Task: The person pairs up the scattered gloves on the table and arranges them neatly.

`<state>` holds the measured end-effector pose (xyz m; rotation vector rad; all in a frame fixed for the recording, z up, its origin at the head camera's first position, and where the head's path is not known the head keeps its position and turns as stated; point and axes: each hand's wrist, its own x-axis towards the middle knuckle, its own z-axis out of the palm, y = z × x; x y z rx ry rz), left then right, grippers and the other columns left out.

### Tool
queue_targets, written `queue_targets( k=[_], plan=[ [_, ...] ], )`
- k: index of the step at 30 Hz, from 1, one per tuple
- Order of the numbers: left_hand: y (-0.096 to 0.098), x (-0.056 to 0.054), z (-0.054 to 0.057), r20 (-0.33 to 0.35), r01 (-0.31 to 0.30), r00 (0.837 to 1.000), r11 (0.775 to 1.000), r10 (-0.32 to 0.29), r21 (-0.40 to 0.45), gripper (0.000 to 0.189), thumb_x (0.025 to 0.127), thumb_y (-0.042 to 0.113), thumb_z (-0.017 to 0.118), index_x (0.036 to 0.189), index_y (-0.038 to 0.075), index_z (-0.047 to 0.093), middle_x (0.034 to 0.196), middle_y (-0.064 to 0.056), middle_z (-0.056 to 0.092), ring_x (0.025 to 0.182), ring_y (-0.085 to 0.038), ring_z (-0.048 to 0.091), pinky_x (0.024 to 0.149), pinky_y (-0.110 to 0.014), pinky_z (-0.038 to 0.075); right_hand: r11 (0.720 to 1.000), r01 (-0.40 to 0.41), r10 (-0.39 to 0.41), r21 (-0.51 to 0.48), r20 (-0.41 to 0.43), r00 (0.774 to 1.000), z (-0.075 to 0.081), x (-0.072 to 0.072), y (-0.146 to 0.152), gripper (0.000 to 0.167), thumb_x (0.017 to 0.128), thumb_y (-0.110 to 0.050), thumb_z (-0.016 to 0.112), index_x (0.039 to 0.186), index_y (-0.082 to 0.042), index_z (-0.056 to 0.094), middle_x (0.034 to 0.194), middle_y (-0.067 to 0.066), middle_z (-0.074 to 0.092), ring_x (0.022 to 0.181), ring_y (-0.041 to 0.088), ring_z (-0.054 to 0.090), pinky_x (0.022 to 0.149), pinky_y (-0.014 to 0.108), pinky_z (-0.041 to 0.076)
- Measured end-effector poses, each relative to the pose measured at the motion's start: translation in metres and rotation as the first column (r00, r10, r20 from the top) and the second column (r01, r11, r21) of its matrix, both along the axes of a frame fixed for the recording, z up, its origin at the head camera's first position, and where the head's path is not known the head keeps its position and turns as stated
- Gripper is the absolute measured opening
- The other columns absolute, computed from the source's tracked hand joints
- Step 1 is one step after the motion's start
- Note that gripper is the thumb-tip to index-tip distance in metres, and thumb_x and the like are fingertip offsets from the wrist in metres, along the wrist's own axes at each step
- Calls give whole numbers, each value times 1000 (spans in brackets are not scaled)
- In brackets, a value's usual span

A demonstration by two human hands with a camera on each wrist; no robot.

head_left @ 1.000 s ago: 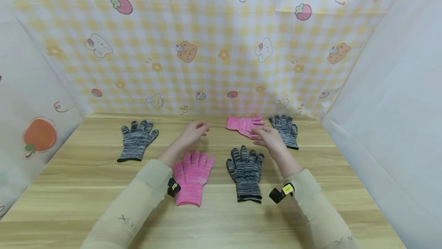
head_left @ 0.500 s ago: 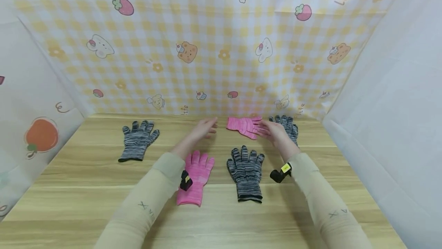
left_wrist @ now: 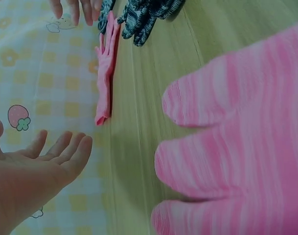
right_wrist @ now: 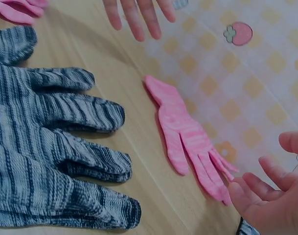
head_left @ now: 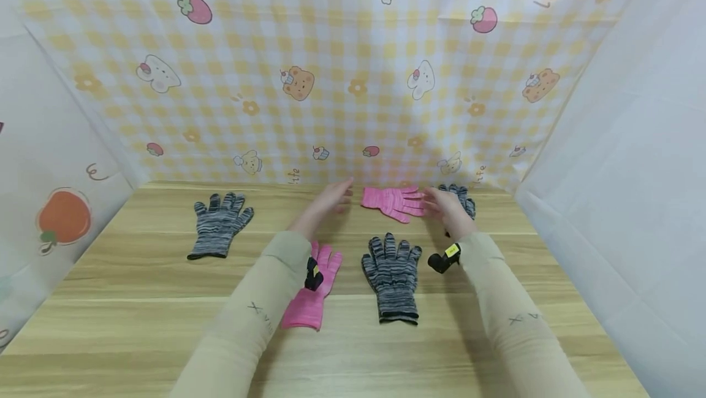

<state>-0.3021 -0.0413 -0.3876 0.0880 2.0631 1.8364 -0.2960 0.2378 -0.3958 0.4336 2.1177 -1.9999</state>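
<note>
A pink knit glove (head_left: 388, 200) lies sideways at the back of the table, cuff to the left and fingers to the right. My left hand (head_left: 333, 197) hovers just left of its cuff, fingers stretched and holding nothing. At the glove's finger end is my right hand (head_left: 445, 206), whose fingertips overlap the pink fingers in the head view. The right wrist view shows that hand (right_wrist: 276, 200) with loosely extended fingers beside the pink fingertips. Behind the right hand, a grey-black striped glove (head_left: 469, 206) is partly hidden.
Nearer, a second pink glove (head_left: 306, 309) lies partly under the left forearm in view. Right of it is a striped glove (head_left: 391, 281), and another striped glove (head_left: 216, 226) lies at the left. A checked cloth (head_left: 353, 122) hangs behind the wooden table (head_left: 353, 361).
Both hands have moved forward and to the right, either side of the far pink glove. The left forearm hides more of the near pink glove. The gloves have not moved.
</note>
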Motion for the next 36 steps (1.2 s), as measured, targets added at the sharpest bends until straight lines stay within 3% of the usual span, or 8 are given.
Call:
queue_targets(
  k=[5, 10, 13, 21, 27, 36],
  plan=[
    [4, -4, -2, 32, -14, 999, 1000, 13, 18, 62, 103, 41, 35, 147, -3, 27, 148, -25, 31, 134, -39, 33, 108, -48, 31, 1000, 13, -13, -20, 3, 1000, -5, -2, 2, 54, 102, -21, 46, 147, 3, 26, 150, 21, 29, 135, 32, 34, 109, 38, 32],
    [7, -11, -5, 76, -39, 997, 994, 32, 99, 63, 103, 41, 35, 149, 0, 24, 151, -23, 27, 136, -39, 29, 110, -49, 27, 999, 51, -51, 1, -8, 999, -7, -4, 3, 59, 103, -23, 43, 150, 0, 19, 153, 18, 25, 138, 31, 29, 110, 38, 29],
    [9, -14, -8, 107, -59, 993, 989, 45, 135, 62, 103, 41, 35, 150, 1, 24, 152, -22, 26, 137, -39, 27, 110, -50, 25, 998, 62, -62, 20, -1, 998, -11, -10, 3, 57, 103, -24, 43, 150, -1, 21, 152, 16, 27, 137, 29, 31, 109, 37, 31],
    [18, -19, -18, 125, -105, 988, 986, 89, 131, 63, 102, 43, 38, 148, 2, 28, 150, -21, 30, 136, -36, 30, 109, -48, 29, 976, 217, -218, -22, -25, 976, -24, -24, 2, 53, 100, -22, 49, 146, -1, 34, 144, 18, 41, 124, 30, 47, 100, 36, 42],
    [21, -20, -24, 137, -106, 986, 989, 92, 99, 61, 103, 44, 35, 147, 2, 33, 150, -22, 29, 136, -35, 30, 107, -48, 32, 971, 231, -230, -61, 19, 973, -26, -25, 2, 53, 100, -21, 48, 148, -3, 31, 146, 16, 39, 127, 26, 45, 101, 34, 42],
    [23, -20, -28, 146, -60, 989, 986, 37, 157, 63, 103, 44, 31, 149, 1, 28, 151, -25, 26, 137, -36, 29, 109, -47, 29, 978, 199, -198, -64, 28, 980, -27, -27, 1, 52, 100, -15, 48, 147, -1, 31, 144, 17, 39, 128, 26, 43, 100, 32, 42]
  ],
)
